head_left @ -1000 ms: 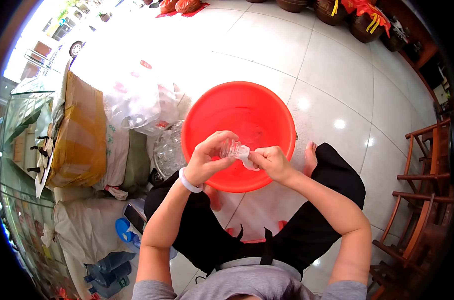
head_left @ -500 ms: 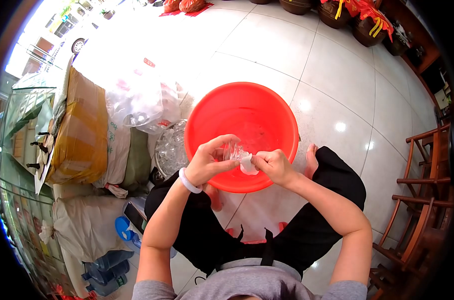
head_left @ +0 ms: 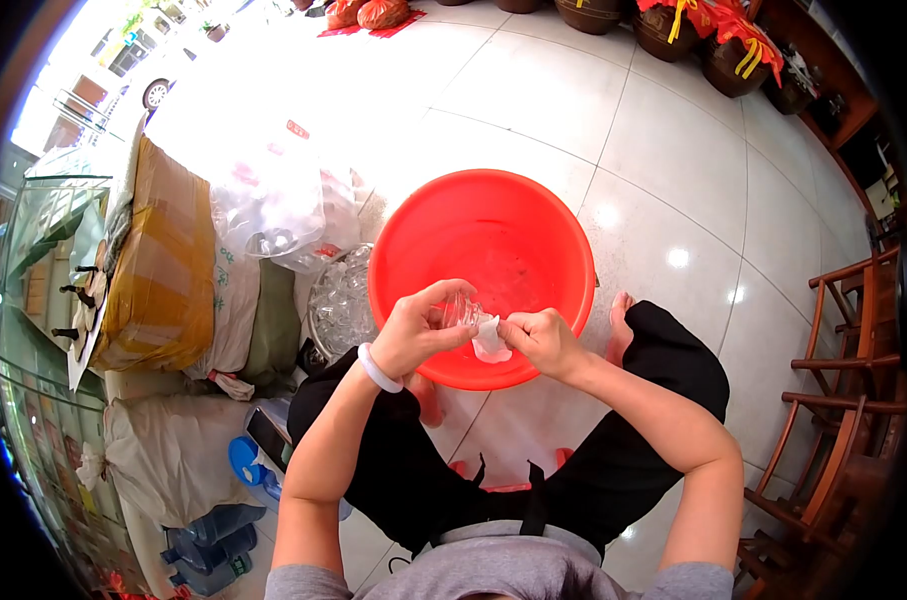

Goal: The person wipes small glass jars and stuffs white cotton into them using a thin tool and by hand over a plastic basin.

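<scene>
Over the near part of a red basin (head_left: 443,210), my left hand (head_left: 414,329) is closed around a small clear glass vessel (head_left: 459,309), its opening turned to the right. A white cloth or tissue (head_left: 490,342) covers the vessel's mouth and hangs down. My right hand (head_left: 541,340) pinches this white piece at its right side. Left of the basin stands a round metal bowl (head_left: 316,325) full of clear glassware (head_left: 345,300).
Clear plastic bags (head_left: 273,215), a taped cardboard box (head_left: 163,265) and sacks (head_left: 168,455) stand on the left. Blue plastic bottles (head_left: 213,550) lie lower left. Wooden chairs (head_left: 843,400) line the right; dark jars (head_left: 663,32) stand at the back.
The white piece hangs lower and more spread below the vessel's mouth. My right hand has shifted slightly downward, still pinching it; my left hand keeps hold of the vessel.
</scene>
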Action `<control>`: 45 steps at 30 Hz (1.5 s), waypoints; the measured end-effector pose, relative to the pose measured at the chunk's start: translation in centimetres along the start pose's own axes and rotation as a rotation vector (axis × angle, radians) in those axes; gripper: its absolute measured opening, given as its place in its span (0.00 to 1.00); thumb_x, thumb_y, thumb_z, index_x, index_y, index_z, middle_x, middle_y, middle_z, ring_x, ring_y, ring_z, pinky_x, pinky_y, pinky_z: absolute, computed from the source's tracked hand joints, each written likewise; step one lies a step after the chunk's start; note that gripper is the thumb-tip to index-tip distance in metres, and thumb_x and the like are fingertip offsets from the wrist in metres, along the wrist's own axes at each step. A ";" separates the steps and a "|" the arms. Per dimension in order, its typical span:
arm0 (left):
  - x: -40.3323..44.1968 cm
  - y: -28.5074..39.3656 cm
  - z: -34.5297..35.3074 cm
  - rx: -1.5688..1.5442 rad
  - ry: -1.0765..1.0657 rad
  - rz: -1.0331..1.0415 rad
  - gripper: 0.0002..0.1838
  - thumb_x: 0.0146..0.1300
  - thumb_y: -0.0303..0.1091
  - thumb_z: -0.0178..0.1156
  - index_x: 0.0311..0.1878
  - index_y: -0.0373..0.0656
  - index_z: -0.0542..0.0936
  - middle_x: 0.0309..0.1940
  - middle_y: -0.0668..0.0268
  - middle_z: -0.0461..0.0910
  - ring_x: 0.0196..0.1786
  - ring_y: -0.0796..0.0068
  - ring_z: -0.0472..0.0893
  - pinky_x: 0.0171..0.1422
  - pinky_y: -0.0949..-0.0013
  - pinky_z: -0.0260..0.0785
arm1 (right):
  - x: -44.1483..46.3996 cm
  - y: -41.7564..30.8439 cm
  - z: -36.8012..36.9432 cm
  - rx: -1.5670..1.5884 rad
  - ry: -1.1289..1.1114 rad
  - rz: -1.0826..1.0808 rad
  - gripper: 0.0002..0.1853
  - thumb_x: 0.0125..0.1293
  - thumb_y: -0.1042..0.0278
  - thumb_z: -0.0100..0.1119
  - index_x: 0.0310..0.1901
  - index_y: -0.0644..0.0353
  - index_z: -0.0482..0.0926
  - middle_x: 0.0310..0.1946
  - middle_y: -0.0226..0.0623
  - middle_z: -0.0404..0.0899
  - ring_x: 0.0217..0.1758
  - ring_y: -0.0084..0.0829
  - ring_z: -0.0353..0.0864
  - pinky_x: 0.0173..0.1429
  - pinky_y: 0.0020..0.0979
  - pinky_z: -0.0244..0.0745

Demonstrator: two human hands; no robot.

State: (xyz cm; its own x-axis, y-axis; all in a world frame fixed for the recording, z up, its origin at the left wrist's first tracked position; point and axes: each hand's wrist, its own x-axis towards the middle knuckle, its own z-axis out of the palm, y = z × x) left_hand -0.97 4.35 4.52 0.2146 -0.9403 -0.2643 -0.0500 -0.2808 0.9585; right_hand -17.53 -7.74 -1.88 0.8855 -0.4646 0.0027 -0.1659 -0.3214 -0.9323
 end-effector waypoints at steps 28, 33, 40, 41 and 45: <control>0.4 -1.7 0.8 0.299 0.168 0.071 0.17 0.55 0.33 0.62 0.46 0.37 0.73 0.20 0.67 0.70 0.23 0.82 0.67 0.29 0.76 0.64 | -0.1 0.5 0.8 -0.040 -0.037 0.022 0.17 0.63 0.57 0.50 0.23 0.61 0.77 0.15 0.41 0.74 0.20 0.40 0.76 0.25 0.36 0.68; 0.5 -2.0 0.9 0.299 0.184 0.084 0.17 0.55 0.33 0.62 0.45 0.37 0.73 0.21 0.65 0.71 0.23 0.81 0.69 0.29 0.75 0.65 | -0.2 0.5 0.9 -0.030 -0.033 0.012 0.17 0.63 0.58 0.50 0.23 0.61 0.77 0.15 0.41 0.74 0.20 0.40 0.76 0.25 0.36 0.68; 0.5 -1.9 0.9 0.334 0.181 0.104 0.17 0.54 0.34 0.62 0.45 0.37 0.73 0.24 0.63 0.74 0.25 0.79 0.72 0.31 0.73 0.67 | -0.1 0.5 1.0 -0.057 -0.036 0.011 0.17 0.62 0.59 0.50 0.23 0.61 0.77 0.15 0.41 0.74 0.20 0.40 0.76 0.26 0.36 0.68; 0.5 -1.9 0.9 0.342 0.181 0.105 0.17 0.54 0.34 0.62 0.45 0.37 0.73 0.24 0.62 0.74 0.25 0.78 0.72 0.31 0.73 0.67 | -0.1 0.6 1.1 -0.059 -0.033 0.011 0.17 0.62 0.59 0.50 0.22 0.61 0.77 0.15 0.41 0.74 0.20 0.40 0.76 0.26 0.36 0.68; 0.5 -2.0 0.9 0.366 0.182 0.116 0.18 0.54 0.34 0.62 0.45 0.37 0.73 0.25 0.60 0.75 0.25 0.75 0.74 0.32 0.72 0.68 | -0.2 0.6 1.0 -0.062 -0.044 0.009 0.16 0.62 0.59 0.50 0.22 0.61 0.77 0.15 0.41 0.74 0.20 0.40 0.76 0.26 0.36 0.68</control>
State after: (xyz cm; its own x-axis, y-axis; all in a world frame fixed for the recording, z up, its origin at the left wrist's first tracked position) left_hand -1.62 4.27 2.42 0.3539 -0.9297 -0.1023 -0.4199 -0.2556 0.8708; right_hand -17.33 -7.01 -2.83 0.9018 -0.4315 -0.0228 -0.1994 -0.3689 -0.9078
